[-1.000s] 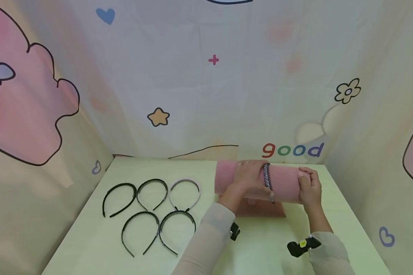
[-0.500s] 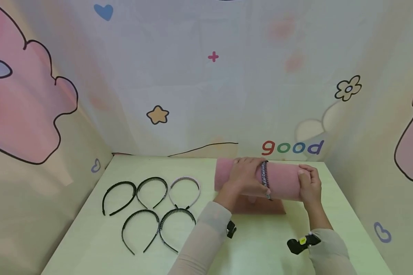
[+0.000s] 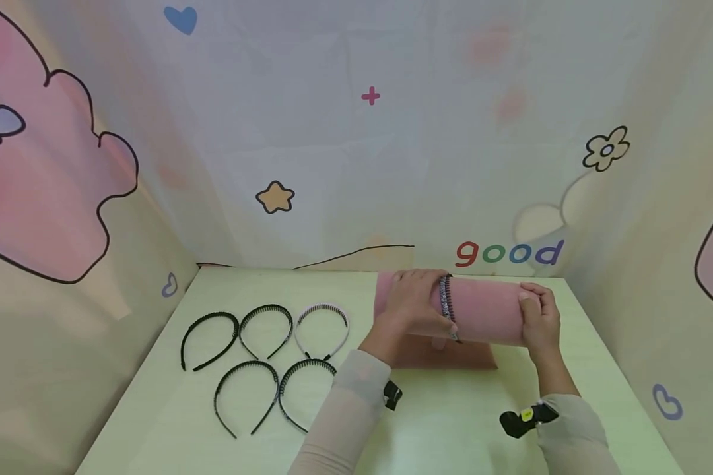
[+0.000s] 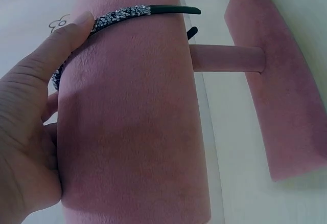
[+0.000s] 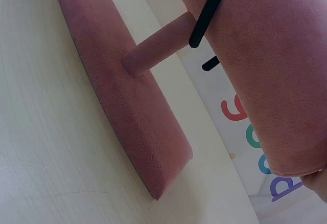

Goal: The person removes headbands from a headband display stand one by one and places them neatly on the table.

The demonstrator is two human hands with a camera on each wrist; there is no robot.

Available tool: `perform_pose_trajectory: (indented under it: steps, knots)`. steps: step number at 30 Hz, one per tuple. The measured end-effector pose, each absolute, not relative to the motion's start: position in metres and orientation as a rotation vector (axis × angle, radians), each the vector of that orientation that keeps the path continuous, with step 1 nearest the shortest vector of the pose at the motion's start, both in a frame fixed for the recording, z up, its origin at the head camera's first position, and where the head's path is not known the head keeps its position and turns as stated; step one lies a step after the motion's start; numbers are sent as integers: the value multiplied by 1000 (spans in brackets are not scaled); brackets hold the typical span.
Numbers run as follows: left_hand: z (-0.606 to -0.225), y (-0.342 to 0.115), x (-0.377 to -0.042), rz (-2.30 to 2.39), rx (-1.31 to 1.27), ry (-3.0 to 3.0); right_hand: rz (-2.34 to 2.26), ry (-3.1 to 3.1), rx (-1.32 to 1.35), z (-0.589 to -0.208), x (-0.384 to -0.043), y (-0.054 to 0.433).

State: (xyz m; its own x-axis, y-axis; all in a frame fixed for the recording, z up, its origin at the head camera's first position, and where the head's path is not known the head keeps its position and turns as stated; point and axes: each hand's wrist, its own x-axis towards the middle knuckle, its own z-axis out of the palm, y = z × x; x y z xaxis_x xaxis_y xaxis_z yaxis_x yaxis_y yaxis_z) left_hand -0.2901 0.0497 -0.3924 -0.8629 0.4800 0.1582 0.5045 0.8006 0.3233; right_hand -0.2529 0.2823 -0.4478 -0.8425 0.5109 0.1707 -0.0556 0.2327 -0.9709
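Observation:
A pink plush display stand has a horizontal roll (image 3: 490, 310) on a short post above a flat base (image 3: 472, 357). Around the roll, left of its middle, sits a black toothed headband (image 3: 445, 300) with glittery silver stones. My left hand (image 3: 412, 305) reaches over the left part of the roll and grips the headband, thumb on its stones in the left wrist view. Two dark headband tips (image 5: 207, 22) stick out below the roll in the right wrist view. My right hand (image 3: 541, 320) holds the roll's right end, thumb in front.
On the pale table (image 3: 172, 429) left of my left arm lie several headbands in two rows. They include a black headband (image 3: 214, 315) at the left and a white headband (image 3: 323, 306) at the back. A printed curtain (image 3: 344, 165) stands behind the table.
The glittery headband has slid left along the roll together with my left hand. My right hand keeps its hold on the roll's right end.

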Motion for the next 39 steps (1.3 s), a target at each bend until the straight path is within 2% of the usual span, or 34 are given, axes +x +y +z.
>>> perform_pose_trajectory:
  steps: [23, 39]
  knots:
    - [-394, 21, -293, -509, -729, -2913, 1676, -2022, -424, -447, -255, 283]
    - [-404, 0, -298, -745, -771, -2861, 1705, -1968, -389, -451, -254, 283]
